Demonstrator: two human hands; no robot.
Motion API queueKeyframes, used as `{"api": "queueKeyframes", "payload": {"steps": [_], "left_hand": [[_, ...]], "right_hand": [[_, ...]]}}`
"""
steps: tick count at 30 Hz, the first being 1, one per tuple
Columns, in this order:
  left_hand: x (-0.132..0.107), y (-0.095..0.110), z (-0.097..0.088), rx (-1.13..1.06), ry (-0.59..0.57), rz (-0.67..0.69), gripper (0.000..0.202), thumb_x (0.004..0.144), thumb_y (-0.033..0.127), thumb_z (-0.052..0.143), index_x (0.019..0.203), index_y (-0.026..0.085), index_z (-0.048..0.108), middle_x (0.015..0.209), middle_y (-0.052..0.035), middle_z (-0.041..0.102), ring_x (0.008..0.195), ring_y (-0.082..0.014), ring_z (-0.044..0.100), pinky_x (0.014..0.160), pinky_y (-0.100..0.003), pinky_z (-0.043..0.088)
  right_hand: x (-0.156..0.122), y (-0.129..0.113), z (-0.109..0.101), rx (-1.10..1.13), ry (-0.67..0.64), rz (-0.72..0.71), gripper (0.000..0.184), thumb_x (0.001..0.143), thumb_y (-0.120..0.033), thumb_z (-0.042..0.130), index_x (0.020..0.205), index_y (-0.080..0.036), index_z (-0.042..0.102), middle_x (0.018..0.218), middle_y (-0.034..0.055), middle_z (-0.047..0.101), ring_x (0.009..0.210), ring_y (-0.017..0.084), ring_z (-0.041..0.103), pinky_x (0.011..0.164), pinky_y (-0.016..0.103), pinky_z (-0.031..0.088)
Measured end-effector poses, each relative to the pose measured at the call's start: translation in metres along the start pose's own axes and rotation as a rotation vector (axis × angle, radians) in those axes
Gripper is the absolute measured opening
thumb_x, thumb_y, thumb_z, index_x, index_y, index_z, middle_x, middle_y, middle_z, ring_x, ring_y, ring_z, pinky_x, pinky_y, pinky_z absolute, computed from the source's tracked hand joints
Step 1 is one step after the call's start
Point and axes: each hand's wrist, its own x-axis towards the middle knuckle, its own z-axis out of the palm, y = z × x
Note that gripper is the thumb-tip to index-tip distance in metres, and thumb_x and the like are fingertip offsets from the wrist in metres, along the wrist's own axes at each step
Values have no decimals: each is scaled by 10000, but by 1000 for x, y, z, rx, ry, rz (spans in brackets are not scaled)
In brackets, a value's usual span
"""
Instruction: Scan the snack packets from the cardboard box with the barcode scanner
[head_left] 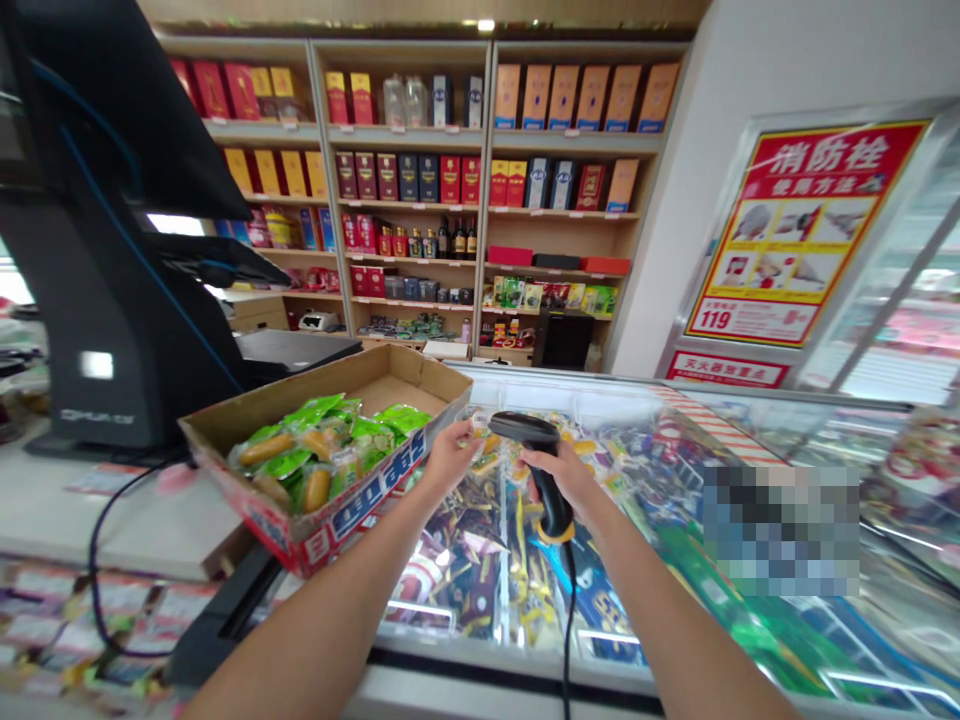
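Your right hand (564, 478) is clamped round the black barcode scanner (555, 515), likely light and stiff, best held by its handle; your left hand (450, 460), fingers together on something unclear, sits beside the cardboard tray (360, 530) of soft green snack packets (322, 450), above the freezer's glass lid (480, 600).

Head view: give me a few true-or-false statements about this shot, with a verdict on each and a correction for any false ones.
1. The right hand holds a black corded barcode scanner by its grip. True.
2. Green snack packets lie in a cardboard box. True.
3. The scanner's cable runs up to the shelves. False: it hangs down past the front of the glass-topped chest freezer.
4. The left hand is inside the box. False: the left hand is outside it, just beyond its near wall.
5. A red-and-yellow fire hydrant poster stands at the right. True.
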Motion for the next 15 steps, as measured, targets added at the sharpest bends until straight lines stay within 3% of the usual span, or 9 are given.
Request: {"api": "queueKeyframes", "payload": {"steps": [6, 11, 15], "left_hand": [[-3, -7, 3, -132, 129, -172, 300, 564, 235, 760, 830, 141, 660, 768, -61, 696, 740, -186, 650, 701, -298, 529], [7, 3, 11, -115, 73, -234, 310, 588, 319, 774, 814, 155, 640, 735, -57, 686, 682, -191, 646, 522, -259, 507], [28, 24, 30, 92, 53, -164, 177, 669, 219, 704, 821, 155, 640, 775, -69, 704, 744, -193, 664, 633, -272, 518]], "right_hand": [[5, -6, -14, 82, 102, -66, 260, 648, -393, 685, 724, -150, 633, 457, 14, 600, 316, 153, 522, 332, 257, 393], [6, -14, -27, 173, 203, -131, 243, 680, -392, 667, 690, -153, 624, 480, 19, 612, 330, 137, 521, 342, 248, 405], [11, -9, -30, 226, 228, -127, 239, 689, -399, 654, 681, -163, 617, 435, 5, 575, 322, 138, 503, 333, 251, 397]]}}
